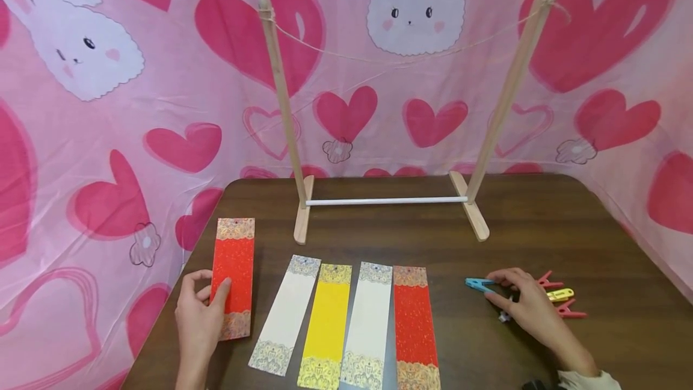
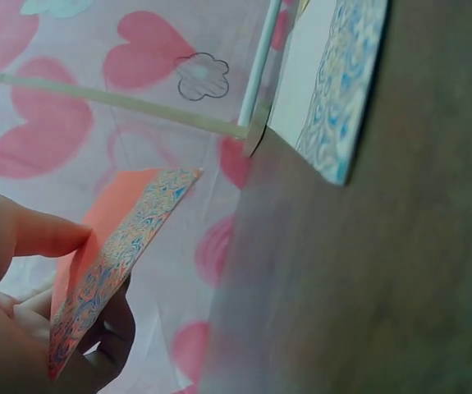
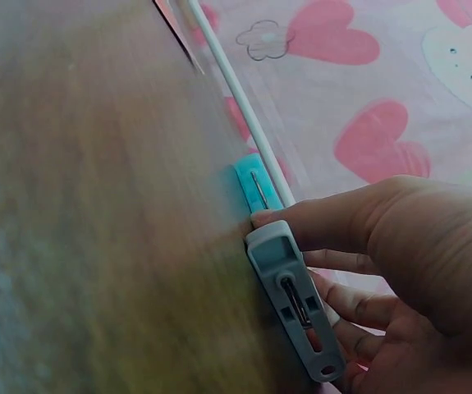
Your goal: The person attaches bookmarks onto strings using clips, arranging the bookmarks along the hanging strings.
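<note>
In the head view my left hand (image 1: 200, 312) holds a red paper strip (image 1: 234, 275) with patterned ends, thumb on its front and fingers behind. The left wrist view shows the strip (image 2: 116, 254) edge-on in the same grip. At the right, my right hand (image 1: 527, 306) pinches the end of a light blue clothespin (image 1: 479, 284) between thumb and fingers, low over the table. A grey clothespin (image 3: 289, 300) lies close beside the fingers in the right wrist view; in the head view the hand mostly hides it.
A white strip (image 1: 287, 315), a yellow strip (image 1: 326, 324), a second white strip (image 1: 369, 324) and another red strip (image 1: 414, 324) lie in a row. Red clothespins (image 1: 571, 310) and a yellow one (image 1: 560, 295) lie beside the right hand. Behind stands a wooden frame (image 1: 284, 101) with a string (image 1: 379, 62).
</note>
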`<state>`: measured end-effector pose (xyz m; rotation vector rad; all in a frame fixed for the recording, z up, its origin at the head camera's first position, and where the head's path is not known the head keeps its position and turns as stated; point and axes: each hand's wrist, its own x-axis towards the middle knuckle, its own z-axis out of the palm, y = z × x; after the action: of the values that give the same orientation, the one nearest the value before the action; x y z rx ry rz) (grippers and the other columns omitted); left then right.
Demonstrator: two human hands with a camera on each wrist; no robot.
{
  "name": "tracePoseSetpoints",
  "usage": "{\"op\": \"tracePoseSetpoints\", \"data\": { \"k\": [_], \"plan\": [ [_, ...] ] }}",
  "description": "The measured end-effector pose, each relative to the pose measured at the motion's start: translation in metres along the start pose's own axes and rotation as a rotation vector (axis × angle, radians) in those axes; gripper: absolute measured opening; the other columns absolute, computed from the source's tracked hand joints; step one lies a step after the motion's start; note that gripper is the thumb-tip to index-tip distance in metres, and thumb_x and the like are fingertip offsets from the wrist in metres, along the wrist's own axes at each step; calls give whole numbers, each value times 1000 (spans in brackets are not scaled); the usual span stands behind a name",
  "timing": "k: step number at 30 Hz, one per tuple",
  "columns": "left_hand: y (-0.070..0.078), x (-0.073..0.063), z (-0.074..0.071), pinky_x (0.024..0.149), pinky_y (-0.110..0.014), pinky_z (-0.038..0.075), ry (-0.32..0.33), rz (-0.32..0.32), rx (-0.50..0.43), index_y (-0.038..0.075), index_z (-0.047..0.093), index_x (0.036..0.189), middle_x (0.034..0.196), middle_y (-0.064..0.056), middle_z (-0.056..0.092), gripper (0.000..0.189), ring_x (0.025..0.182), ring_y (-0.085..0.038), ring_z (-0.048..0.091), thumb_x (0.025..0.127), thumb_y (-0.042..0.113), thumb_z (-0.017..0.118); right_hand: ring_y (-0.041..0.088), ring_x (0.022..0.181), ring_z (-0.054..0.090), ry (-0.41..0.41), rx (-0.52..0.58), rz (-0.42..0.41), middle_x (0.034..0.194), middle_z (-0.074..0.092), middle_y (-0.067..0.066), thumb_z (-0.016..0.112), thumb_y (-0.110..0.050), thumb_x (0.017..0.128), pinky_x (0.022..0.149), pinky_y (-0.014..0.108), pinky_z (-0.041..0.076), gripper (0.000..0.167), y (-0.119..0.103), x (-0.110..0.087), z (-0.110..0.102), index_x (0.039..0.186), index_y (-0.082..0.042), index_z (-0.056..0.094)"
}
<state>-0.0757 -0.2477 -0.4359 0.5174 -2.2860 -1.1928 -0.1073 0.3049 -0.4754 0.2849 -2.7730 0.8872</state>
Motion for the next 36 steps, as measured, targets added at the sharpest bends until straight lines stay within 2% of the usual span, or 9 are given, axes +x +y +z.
{"op": "tracePoseSetpoints", "data": {
  "k": [6,10,14,16,19,24,26,29,36],
  "plan": [
    [5,4,8,49,-21,48,-46,10,-48,4,50,117,93,-25,72,35,59,4,60,90,8,72,5,78,57,1,11,19,95,65,1,84,-16,80,65,23,50,27,-4,6,-9,102,-13,69],
    [7,6,9,50,-22,47,-47,18,-40,4,50,117,92,-24,73,35,60,3,60,90,9,73,0,76,62,-16,60,-37,92,69,-1,81,-12,83,61,23,52,25,-7,6,-13,104,-13,67],
    [11,7,8,51,-20,48,-40,43,-33,4,51,117,92,-23,73,36,61,5,60,90,9,73,-3,77,62,-29,61,-109,91,70,-5,79,-10,85,62,19,50,24,-10,4,-16,105,-13,66],
    [14,8,7,52,-19,49,-44,58,-35,4,51,117,92,-23,73,36,63,3,62,90,10,73,-3,76,62,11,56,-141,89,70,-5,79,-7,84,63,15,48,26,-13,4,-18,106,-11,67],
    [19,9,4,55,-17,50,-49,79,-32,4,50,118,93,-22,73,37,67,0,65,90,11,73,-3,73,61,129,33,-182,86,70,-5,81,-3,80,61,12,46,29,-19,7,-23,106,-9,69],
    [25,11,-2,56,-14,48,-47,114,-10,4,51,118,91,-20,74,37,66,7,62,89,11,74,-8,73,54,275,31,-224,82,66,-6,84,2,74,51,14,37,36,-28,12,-32,105,-11,72],
    [27,12,-4,55,-15,47,-48,129,-7,4,51,117,90,-20,74,37,65,10,59,89,10,74,-8,75,54,298,38,-241,83,66,-6,84,5,71,50,15,36,38,-31,15,-36,105,-10,73],
    [29,14,-6,55,-15,48,-59,144,-15,4,51,118,89,-19,74,37,64,11,59,89,10,74,-8,76,56,313,24,-268,84,67,-5,85,6,69,55,14,40,40,-34,18,-39,105,-9,73],
    [35,18,-7,53,-16,49,-76,176,-24,4,50,119,90,-19,74,38,64,4,63,90,11,74,-4,74,58,312,1,-319,84,68,-4,86,8,66,65,12,45,42,-40,27,-43,104,-6,74]
  ]
}}
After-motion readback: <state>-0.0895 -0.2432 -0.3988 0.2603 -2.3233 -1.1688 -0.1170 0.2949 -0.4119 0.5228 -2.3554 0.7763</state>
